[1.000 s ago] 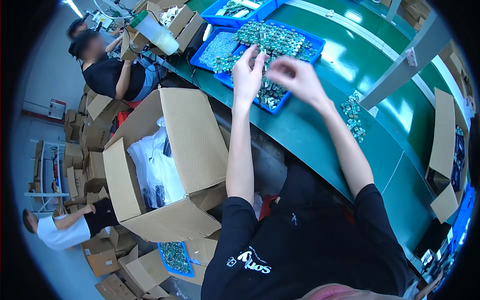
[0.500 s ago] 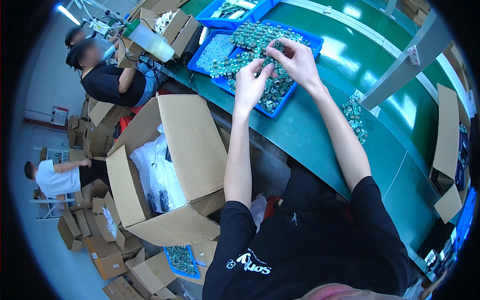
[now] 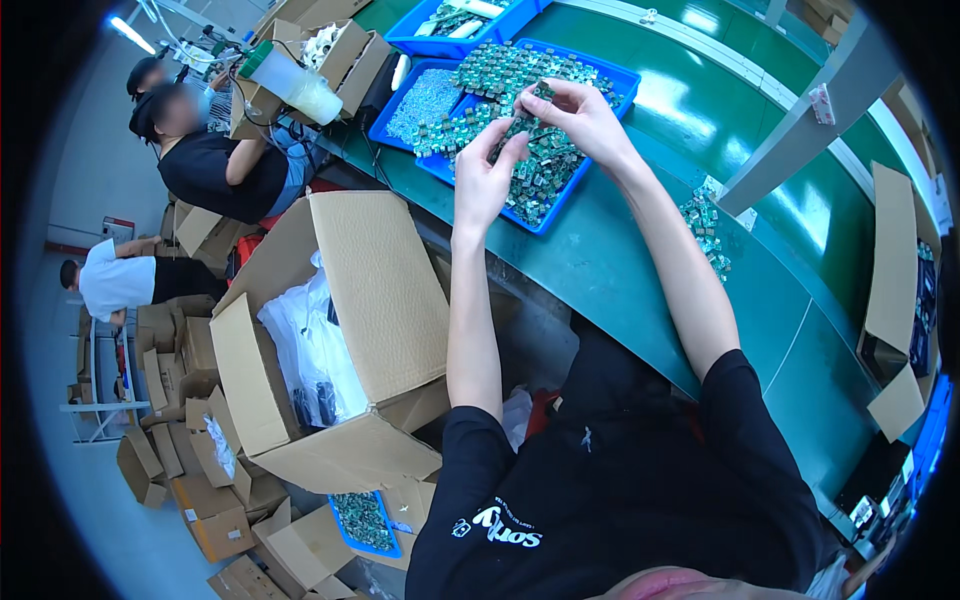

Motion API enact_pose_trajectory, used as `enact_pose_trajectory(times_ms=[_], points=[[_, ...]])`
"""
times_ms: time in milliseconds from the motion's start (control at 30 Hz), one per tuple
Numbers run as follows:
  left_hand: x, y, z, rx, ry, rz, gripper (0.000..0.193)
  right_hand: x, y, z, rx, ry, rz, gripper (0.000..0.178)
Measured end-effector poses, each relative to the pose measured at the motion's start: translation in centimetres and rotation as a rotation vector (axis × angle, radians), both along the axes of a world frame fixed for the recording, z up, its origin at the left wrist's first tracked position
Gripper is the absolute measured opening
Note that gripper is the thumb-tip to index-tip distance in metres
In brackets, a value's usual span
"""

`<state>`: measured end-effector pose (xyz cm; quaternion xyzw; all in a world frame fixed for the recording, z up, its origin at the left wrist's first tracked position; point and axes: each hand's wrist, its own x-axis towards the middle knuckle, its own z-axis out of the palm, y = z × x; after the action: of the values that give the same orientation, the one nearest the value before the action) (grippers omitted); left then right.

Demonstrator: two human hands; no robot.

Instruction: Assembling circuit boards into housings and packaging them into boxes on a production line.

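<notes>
Over a blue tray (image 3: 543, 231) heaped with small green circuit boards (image 3: 535, 190), my two hands meet. My left hand (image 3: 484, 180) is closed, thumb and fingers pinching the lower end of a short strip of circuit boards (image 3: 518, 126). At the strip's upper end, my right hand (image 3: 592, 122) is closed with thumb and forefinger together. Fingers partly cover the strip, so its full length is hidden. Longer joined panels of boards (image 3: 495, 75) lie across the far part of the tray. Just left is a blue tray of small pale pieces (image 3: 420, 105).
Loose boards (image 3: 708, 235) lie on the green table (image 3: 640, 290) right of my right forearm, near a grey post (image 3: 800, 125). A large open carton (image 3: 385, 300) with white plastic bags (image 3: 300, 340) stands left of my left arm. People sit and stand at left.
My hands have shifted slightly left, and the left hand's fingers have turned up toward the right hand's. The strip between them shows more clearly. A person in white at far left has turned and moved.
</notes>
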<state>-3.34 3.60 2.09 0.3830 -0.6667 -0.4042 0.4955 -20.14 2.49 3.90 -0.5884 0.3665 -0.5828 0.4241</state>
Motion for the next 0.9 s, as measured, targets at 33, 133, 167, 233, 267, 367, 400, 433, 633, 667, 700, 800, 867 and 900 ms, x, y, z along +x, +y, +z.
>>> enact_pose_trajectory(times_ms=[33,133,167,233,267,367,400,433,633,667,700,800,867,900], points=[[0.3,0.0,0.0,0.000,-0.001,0.001,0.025,-0.1,0.0,0.1,0.055,-0.019,0.052,0.024],[1.1,-0.1,0.1,-0.029,-0.012,-0.107,0.024,-0.4,0.0,0.0,0.163,-0.058,0.158,0.024],[1.2,0.0,0.1,-0.030,-0.014,-0.107,0.024,-0.6,-0.2,-0.4,0.254,-0.176,0.235,0.025],[1.2,0.1,0.1,-0.030,-0.016,-0.113,0.024,-1.1,-0.6,-1.1,0.435,-0.414,0.386,0.026],[1.2,0.2,0.1,-0.030,-0.016,-0.117,0.024,-1.3,-0.8,-1.4,0.433,-0.415,0.384,0.026],[0.9,0.6,0.6,0.088,-0.048,-0.013,0.025,-1.1,-0.8,-1.0,0.120,0.220,0.051,0.027],[0.8,0.8,0.7,0.149,-0.063,0.038,0.025,-0.9,-0.6,-1.1,0.120,0.219,0.051,0.027],[0.9,0.8,0.6,0.150,-0.064,0.037,0.025,-0.5,-0.2,-1.3,0.100,0.228,0.062,0.027],[0.8,0.0,0.0,0.010,-0.180,0.029,0.025,0.9,-0.2,-1.8,0.021,0.181,-0.058,0.027],[0.7,-0.1,-0.1,-0.041,-0.170,0.030,0.025,0.8,-0.4,-1.8,0.018,0.183,-0.060,0.027],[0.7,-0.2,0.0,-0.044,-0.168,0.029,0.025,0.6,-0.6,-1.8,0.045,0.138,-0.011,0.028],[1.1,-0.4,-0.1,0.028,-0.062,-0.127,0.023,0.0,-1.2,-2.0,0.103,0.046,0.091,0.029],[1.4,-0.4,-0.2,0.044,-0.037,-0.167,0.023,-0.3,-1.4,-2.7,0.381,-0.210,0.242,0.029],[1.4,-0.5,-0.2,0.056,-0.008,-0.209,0.023,-0.5,-1.5,-3.0,0.518,-0.338,0.315,0.029]])
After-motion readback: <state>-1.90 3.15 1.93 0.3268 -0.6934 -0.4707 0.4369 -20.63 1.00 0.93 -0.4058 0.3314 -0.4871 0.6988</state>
